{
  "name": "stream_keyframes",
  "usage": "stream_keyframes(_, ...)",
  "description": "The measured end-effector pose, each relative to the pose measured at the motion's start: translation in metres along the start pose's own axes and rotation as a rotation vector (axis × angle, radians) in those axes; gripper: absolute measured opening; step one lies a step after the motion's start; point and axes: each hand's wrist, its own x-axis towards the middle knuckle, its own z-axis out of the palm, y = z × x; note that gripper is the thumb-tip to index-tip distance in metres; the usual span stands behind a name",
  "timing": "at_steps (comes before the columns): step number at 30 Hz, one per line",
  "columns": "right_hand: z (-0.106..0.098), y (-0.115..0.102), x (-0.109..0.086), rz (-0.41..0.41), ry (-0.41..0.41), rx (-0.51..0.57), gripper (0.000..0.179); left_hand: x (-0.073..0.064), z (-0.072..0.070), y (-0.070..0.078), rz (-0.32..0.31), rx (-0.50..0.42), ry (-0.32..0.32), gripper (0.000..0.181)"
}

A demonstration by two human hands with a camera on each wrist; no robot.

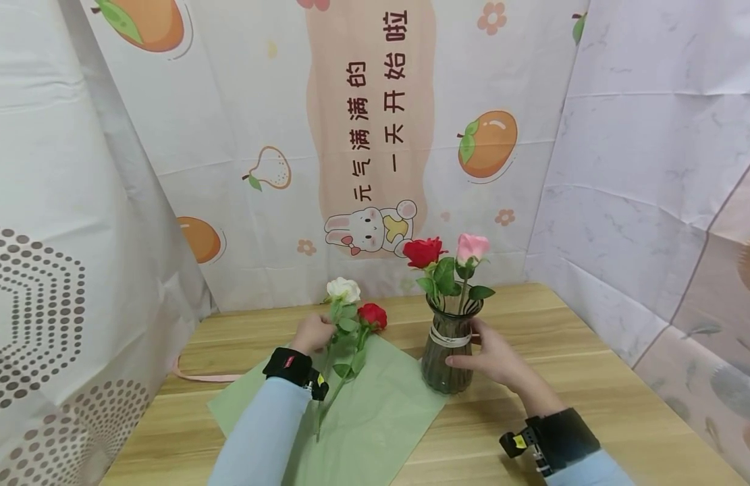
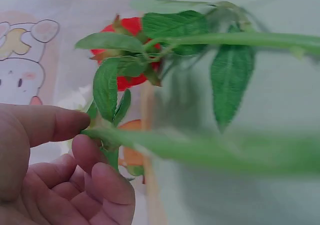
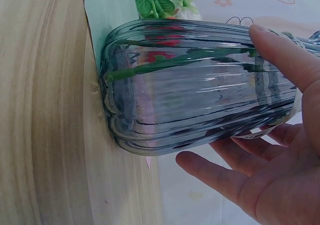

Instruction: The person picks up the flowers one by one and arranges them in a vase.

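Observation:
Between thumb and index finger, my left hand pinches the green stem of a white rose, just under its leaves. Beside it a red rose lies over a sheet of green wrapping paper. My right hand grips a ribbed, smoky glass vase around its upper part, thumb on one side and fingers on the other. A second red rose and a pink rose stand in the vase, which is upright at the paper's right edge. Cord wraps the vase neck.
The wooden table ends at a printed cloth backdrop close behind the flowers. A pink ribbon lies at the paper's left. White cloth hangs on the left and a marbled sheet on the right.

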Motion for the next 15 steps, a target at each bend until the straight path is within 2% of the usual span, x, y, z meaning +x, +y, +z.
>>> stream_keyframes(2,0.0,0.0,0.0,-0.002,0.0,0.004,0.094,-0.002,-0.002,0.003,0.008,-0.012,0.005,0.011)
stream_keyframes(4,0.0,0.001,0.0,-0.002,0.001,0.003,0.094,-0.003,-0.005,0.005,0.013,-0.037,0.01,0.016)
stream_keyframes(8,0.001,0.002,0.001,0.008,0.002,-0.007,0.095,-0.004,-0.008,0.011,0.002,-0.119,0.007,0.017)
stream_keyframes(15,0.002,0.006,0.001,0.03,0.0,-0.012,0.097,-0.01,-0.017,0.021,-0.009,-0.271,-0.065,0.026)
